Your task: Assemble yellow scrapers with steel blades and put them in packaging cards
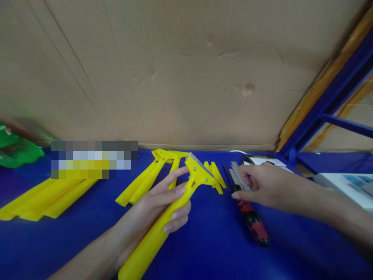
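Observation:
My left hand (163,202) is wrapped round a yellow scraper (163,225), its head tilted up and a metal blade edge showing. Two screws are visible on the scraper's head. On the right, my right hand (262,182) has its thumb on the neck of a red and black screwdriver (252,219), fingers curled on the far side. Grey flat metal blades (238,175) lie right by those fingers, partly covered by them. Small yellow plastic pieces (215,177) rest between the scraper's head and the screwdriver.
More yellow scrapers (145,179) lie behind my left hand. Several yellow handles (49,198) are at the left, partly blurred out. A green bag (19,149) is at the far left. A white box (346,190) stands right, near a blue frame (329,77). Cardboard (175,77) backs the blue table (201,249).

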The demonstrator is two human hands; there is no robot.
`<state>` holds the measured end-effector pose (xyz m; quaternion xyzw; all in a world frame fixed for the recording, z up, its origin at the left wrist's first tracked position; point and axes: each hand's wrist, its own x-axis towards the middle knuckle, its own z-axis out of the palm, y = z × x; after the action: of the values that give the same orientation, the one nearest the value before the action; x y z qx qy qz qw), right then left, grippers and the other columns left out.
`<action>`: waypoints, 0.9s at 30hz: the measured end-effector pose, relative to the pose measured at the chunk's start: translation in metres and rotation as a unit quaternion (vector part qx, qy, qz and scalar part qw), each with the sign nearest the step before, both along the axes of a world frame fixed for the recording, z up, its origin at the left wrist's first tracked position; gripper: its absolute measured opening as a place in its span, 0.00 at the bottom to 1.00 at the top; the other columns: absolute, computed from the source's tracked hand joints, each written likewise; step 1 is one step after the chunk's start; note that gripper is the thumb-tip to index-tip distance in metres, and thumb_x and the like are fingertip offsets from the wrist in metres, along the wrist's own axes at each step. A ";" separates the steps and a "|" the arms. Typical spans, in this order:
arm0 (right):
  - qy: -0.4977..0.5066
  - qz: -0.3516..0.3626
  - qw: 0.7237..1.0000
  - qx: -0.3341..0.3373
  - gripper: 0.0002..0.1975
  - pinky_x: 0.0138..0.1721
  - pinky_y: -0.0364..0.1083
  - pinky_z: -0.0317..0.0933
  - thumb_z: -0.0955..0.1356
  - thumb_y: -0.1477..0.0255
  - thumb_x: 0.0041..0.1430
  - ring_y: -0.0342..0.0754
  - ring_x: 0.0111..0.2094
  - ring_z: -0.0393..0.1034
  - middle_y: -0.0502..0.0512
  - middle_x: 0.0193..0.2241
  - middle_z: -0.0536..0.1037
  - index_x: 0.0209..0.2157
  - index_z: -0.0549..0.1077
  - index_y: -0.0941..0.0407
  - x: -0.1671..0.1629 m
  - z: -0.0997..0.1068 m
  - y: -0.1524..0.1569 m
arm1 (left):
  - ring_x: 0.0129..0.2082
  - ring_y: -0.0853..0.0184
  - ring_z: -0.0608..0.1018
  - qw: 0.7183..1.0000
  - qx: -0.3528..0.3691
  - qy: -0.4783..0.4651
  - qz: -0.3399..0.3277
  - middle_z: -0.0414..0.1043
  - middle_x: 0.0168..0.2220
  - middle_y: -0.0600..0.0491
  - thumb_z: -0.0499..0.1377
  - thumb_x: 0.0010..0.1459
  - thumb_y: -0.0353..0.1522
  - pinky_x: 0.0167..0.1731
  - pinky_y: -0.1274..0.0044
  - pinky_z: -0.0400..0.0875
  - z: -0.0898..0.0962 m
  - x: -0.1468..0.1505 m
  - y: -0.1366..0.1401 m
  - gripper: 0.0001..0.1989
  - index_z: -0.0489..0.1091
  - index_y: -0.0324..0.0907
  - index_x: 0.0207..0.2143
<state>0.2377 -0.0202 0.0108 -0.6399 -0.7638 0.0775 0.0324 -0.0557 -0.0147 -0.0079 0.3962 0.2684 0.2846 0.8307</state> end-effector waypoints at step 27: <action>0.328 0.061 0.927 0.172 0.10 0.37 0.42 0.76 0.73 0.67 0.63 0.48 0.36 0.84 0.50 0.39 0.88 0.45 0.83 0.47 0.026 -0.047 -0.051 | 0.18 0.75 0.61 0.997 0.030 0.062 0.041 0.64 0.23 0.59 0.55 0.71 0.32 0.20 0.82 0.53 -0.001 0.003 0.003 0.29 0.47 0.48 0.68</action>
<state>0.2640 -0.0716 -0.0358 -0.5156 -0.7494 0.1526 0.3863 -0.0532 -0.0116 -0.0092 0.4268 0.3266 0.3010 0.7877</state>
